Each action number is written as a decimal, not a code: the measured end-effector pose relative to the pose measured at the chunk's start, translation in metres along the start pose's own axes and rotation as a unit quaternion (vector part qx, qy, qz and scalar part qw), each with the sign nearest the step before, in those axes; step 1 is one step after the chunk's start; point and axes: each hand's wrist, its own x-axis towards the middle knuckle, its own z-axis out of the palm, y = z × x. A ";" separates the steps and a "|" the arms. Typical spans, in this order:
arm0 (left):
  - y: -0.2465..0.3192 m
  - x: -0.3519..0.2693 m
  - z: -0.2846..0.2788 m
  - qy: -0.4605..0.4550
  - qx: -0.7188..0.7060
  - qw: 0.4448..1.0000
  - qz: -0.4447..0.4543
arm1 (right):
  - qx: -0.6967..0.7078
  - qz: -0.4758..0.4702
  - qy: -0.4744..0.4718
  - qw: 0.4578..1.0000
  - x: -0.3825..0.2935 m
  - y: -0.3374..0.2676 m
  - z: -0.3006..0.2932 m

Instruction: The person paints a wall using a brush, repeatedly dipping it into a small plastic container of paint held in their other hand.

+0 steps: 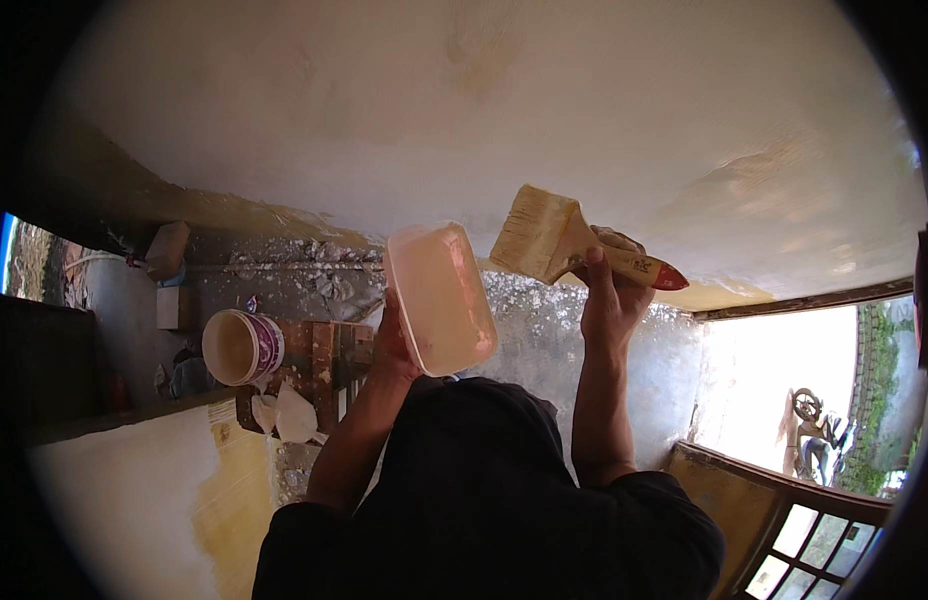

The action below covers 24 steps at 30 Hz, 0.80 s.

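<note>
My left hand (395, 341) grips a pale, rectangular plastic tub (445, 300) by its left side. The tub's inside is smeared pinkish, and I cannot tell how much liquid it holds. In my right hand (617, 296) is a wide, flat paintbrush (539, 234) with a wooden handle tipped in red. Its light bristles point left towards the tub and are apart from it. In front of both hands spreads a wall (404, 127) with a whitish, patchy coat. Yellowish bare patches show near its lower edge.
A white plastic bucket (232, 349) with a purple label stands on a brown wooden bench (323, 360) at left, near whitish bags (294, 414). The floor (539, 337) is spattered white. A bright doorway (771, 375) opens at right, with a parked two-wheeler (813, 435) outside. A paned window (816, 551) is below.
</note>
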 end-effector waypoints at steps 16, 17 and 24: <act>-0.022 0.018 0.024 -0.088 -0.007 0.995 -0.046 | -0.364 0.083 -0.221 0.901 -0.048 -0.014 0.025; -0.023 0.017 0.022 -0.071 -0.025 0.996 -0.051 | -0.358 0.098 -0.217 0.903 -0.048 -0.013 0.026; -0.023 0.015 0.020 0.008 0.105 0.994 -0.036 | -0.271 0.112 -0.165 0.942 -0.049 0.001 0.016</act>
